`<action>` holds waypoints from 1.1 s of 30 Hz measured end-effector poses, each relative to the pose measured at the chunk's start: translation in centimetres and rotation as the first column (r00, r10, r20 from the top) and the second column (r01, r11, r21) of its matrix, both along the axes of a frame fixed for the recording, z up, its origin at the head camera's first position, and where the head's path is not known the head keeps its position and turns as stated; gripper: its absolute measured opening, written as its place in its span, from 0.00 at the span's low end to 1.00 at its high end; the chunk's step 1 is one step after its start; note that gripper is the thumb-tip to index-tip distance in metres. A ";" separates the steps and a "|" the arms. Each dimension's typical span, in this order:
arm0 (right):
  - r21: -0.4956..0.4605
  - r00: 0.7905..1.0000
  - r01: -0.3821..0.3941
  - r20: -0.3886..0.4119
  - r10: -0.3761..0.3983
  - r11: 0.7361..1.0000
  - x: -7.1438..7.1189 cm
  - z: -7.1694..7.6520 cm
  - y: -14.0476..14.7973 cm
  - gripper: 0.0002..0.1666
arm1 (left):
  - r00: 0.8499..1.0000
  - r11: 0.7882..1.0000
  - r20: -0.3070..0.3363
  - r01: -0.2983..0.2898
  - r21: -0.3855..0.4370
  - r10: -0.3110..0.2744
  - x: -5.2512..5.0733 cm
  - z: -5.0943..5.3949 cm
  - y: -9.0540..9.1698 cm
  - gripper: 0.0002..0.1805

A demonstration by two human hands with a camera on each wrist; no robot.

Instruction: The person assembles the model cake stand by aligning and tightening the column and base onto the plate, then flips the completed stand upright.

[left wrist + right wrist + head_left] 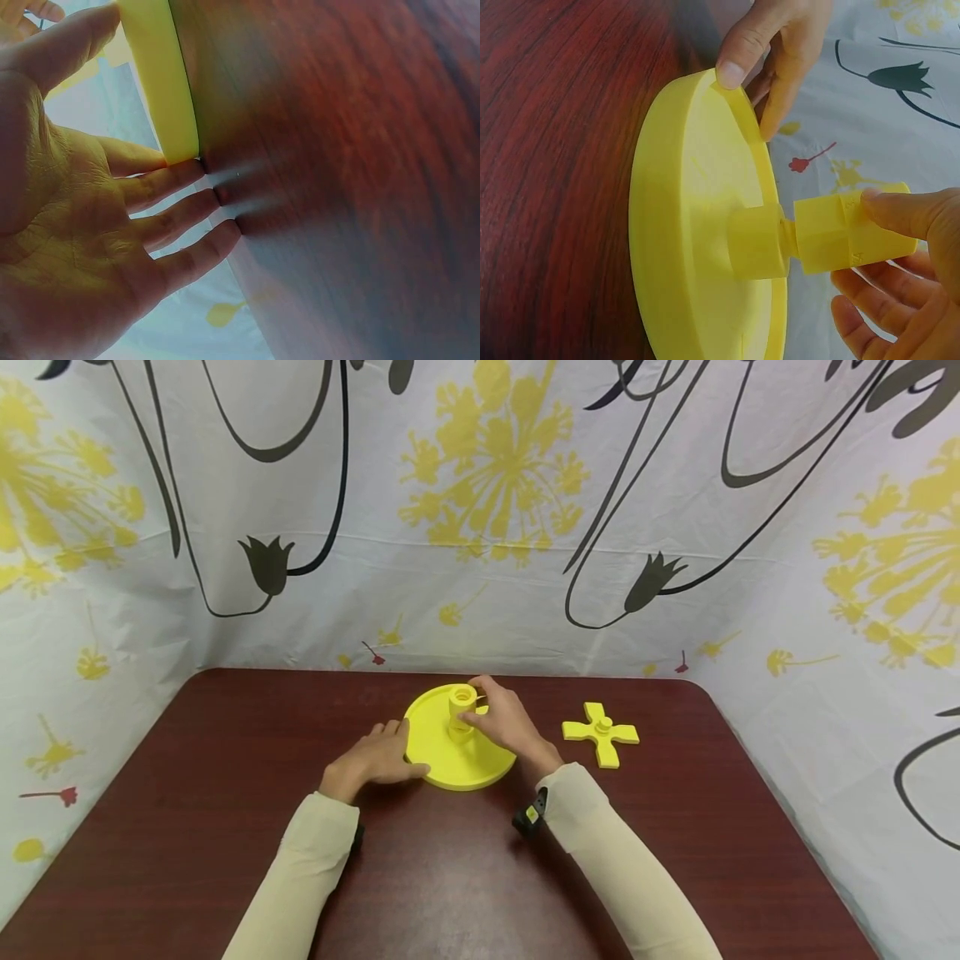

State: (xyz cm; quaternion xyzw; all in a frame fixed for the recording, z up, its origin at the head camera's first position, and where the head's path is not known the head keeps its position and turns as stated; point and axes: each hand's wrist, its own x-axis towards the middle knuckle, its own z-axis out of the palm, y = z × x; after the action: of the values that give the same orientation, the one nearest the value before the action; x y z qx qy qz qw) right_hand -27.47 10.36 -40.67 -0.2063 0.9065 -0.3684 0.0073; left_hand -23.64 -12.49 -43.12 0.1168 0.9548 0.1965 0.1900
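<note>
A round yellow dish with a raised rim [461, 777] lies on the dark red table, a short socket [757, 241] standing at its middle. My left hand [381, 755] rests at the dish's left edge, thumb and fingertips touching the rim [161, 82], fingers fairly straight. Between thumb and fingers, my right hand [504, 718] holds a yellow cylinder [851, 229] above the socket. A narrower threaded part shows between cylinder and socket in the right wrist view; how deep it sits in the socket I cannot tell. The cylinder's upper end [462, 695] has a round hole.
A yellow cross-shaped piece [604, 735] with a small round peg at its centre lies on the table [450, 877], right of my right hand. Behind the table's far edge hangs a white cloth [517, 643] with yellow and dark flower prints.
</note>
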 end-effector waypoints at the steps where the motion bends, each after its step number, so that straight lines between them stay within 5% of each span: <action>1: -0.001 1.000 0.010 -0.002 -0.010 1.000 0.0 0.0 0.0 0.29 | 1.000 1.000 -0.001 0.000 -0.001 0.000 0.0 0.0 0.0 0.56; 9: 0.032 0.997 0.078 0.006 -0.078 0.996 0.1 0.1 -0.2 0.31 | 1.000 1.000 -0.015 0.002 -0.006 -0.002 0.0 0.0 0.1 0.56; 16: 0.026 1.000 0.007 0.030 -0.008 1.000 0.1 0.5 0.1 0.43 | 1.000 1.000 -0.015 0.002 -0.008 -0.002 0.0 0.0 0.0 0.55; 22: 0.030 0.998 -0.065 0.029 0.064 0.997 0.1 0.7 0.1 0.38 | 1.000 1.000 -0.013 0.003 -0.007 -0.004 0.0 -0.1 0.0 0.56; 33: 0.037 1.000 -0.010 -0.020 0.010 0.999 0.1 0.3 -0.1 0.32 | 1.000 1.000 -0.011 0.003 -0.013 -0.004 0.0 0.0 0.0 0.56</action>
State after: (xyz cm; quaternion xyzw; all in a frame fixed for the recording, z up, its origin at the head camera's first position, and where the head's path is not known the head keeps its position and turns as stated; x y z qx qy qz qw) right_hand -27.32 10.28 -40.38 -0.2144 0.9122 -0.3493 0.0040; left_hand -23.62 -12.52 -43.15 0.1183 0.9569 0.1894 0.1858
